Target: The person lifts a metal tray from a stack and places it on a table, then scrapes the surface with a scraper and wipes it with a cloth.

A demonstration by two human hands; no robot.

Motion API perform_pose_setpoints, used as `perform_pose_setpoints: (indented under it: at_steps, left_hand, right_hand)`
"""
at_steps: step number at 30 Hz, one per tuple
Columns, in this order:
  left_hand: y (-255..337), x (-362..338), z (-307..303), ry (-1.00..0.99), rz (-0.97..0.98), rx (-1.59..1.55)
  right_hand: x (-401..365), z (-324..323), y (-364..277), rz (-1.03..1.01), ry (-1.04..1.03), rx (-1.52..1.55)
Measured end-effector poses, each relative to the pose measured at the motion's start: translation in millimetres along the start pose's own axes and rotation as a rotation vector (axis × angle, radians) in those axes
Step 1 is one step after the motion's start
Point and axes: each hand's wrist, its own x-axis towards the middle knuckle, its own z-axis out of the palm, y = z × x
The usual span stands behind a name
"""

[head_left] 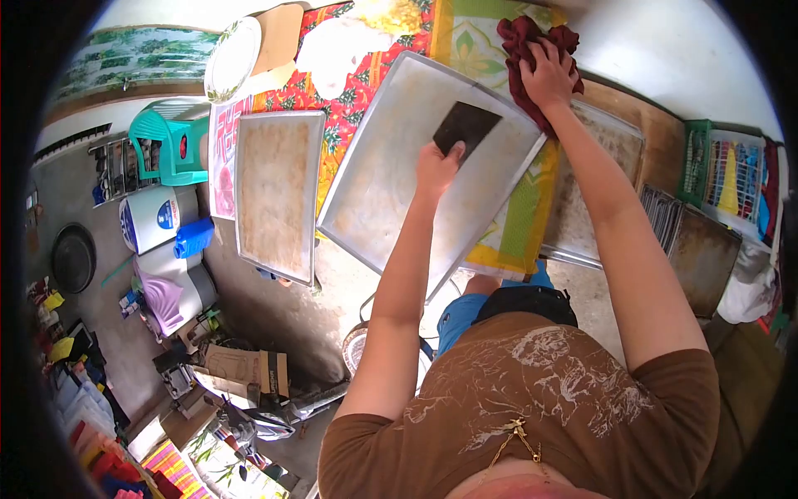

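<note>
A large metal baking tray (pixel 378 166) lies at an angle in front of me, its flat surface smeared with brownish stains. Over it, my left hand (pixel 439 169) grips a flat dark rectangular scraper (pixel 467 129) by its near edge, thumb on top. My right hand (pixel 549 75) is closed on a crumpled dark red cloth (pixel 519 37) by the tray's far right corner. Part of the cloth hangs down along the tray's right edge. To the left, a second stained tray (pixel 278 195) rests near the table's edge.
Red patterned cloth (pixel 353 125) and green-yellow cloth (pixel 519 224) cover the table. A white oval plate (pixel 233 60) and cardboard (pixel 278 41) sit at far left. More trays (pixel 603 179) are on the right. A green chair (pixel 170 141) and a motorbike (pixel 266 424) stand left.
</note>
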Motion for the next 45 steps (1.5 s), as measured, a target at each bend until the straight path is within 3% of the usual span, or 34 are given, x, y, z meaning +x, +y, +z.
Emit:
perform_pose_setpoints:
  at_steps: [2, 5, 8, 11, 14, 17, 20, 23, 24, 28, 31, 33, 38, 41, 42, 45]
  left_hand:
    - [-1.4, -4.4, 7.2, -0.042, 0.009, 0.106]
    - [11.9, -11.3, 15.5, 0.132, -0.009, -0.031]
    - [28.0, -14.1, 5.1, -0.009, -0.107, 0.281]
    - [14.8, -10.0, 12.5, 0.151, -0.004, 0.053]
    - [25.8, -14.0, 5.6, 0.025, -0.080, 0.215]
    - [12.5, -9.3, 11.9, 0.147, 0.040, 0.153]
    - [18.0, -12.9, 5.9, -0.009, -0.100, 0.176]
    - [2.6, -28.3, 1.2, -0.118, -0.053, 0.239]
    - [-1.6, -33.7, -3.9, -0.073, -0.079, 0.287]
    - [-13.0, -58.0, -19.0, 0.067, 0.022, -0.069]
    - [-25.6, -81.9, -29.4, 0.023, -0.008, 0.125]
    - [-25.0, -92.0, -42.6, 0.161, -0.137, -0.109]
    - [-39.1, -124.3, -43.3, 0.176, -0.044, 0.101]
    - [-31.6, -134.3, -54.9, 0.239, -0.167, 0.038]
    - [-39.7, -136.3, -55.4, 0.163, -0.114, 0.037]
    - [-52.3, -143.9, -53.9, 0.255, -0.062, 0.127]
  right_hand:
    - [1.5, 0.5, -0.3, -0.001, 0.005, 0.003]
    - [1.0, 1.3, 0.7, -0.006, 0.016, 0.007]
    - [0.7, -0.1, 0.8, -0.007, 0.018, 0.003]
    - [0.9, 2.2, 0.4, -0.007, 0.025, 0.009]
    - [1.3, 0.8, 2.2, -0.009, 0.028, 0.005]
    - [0.6, 2.0, 0.6, -0.023, 0.043, 0.014]
    - [0.0, 1.0, 3.3, -0.032, 0.067, 0.010]
    - [0.2, 0.4, 1.2, -0.045, 0.064, 0.016]
    - [0.6, 1.1, 1.6, -0.047, 0.068, 0.018]
    - [0.5, 2.2, 1.7, -0.023, 0.043, -0.011]
    - [0.5, 3.1, 2.7, -0.028, 0.035, 0.007]
    - [1.9, 4.9, 4.3, -0.031, 0.036, 0.001]
    - [1.9, 6.6, 4.0, -0.026, 0.018, -0.017]
    - [0.7, 5.5, 4.1, -0.021, 0.007, -0.024]
    - [0.8, 5.1, 3.3, -0.014, 0.003, -0.027]
    - [1.3, 6.0, 2.3, -0.009, 0.000, -0.023]
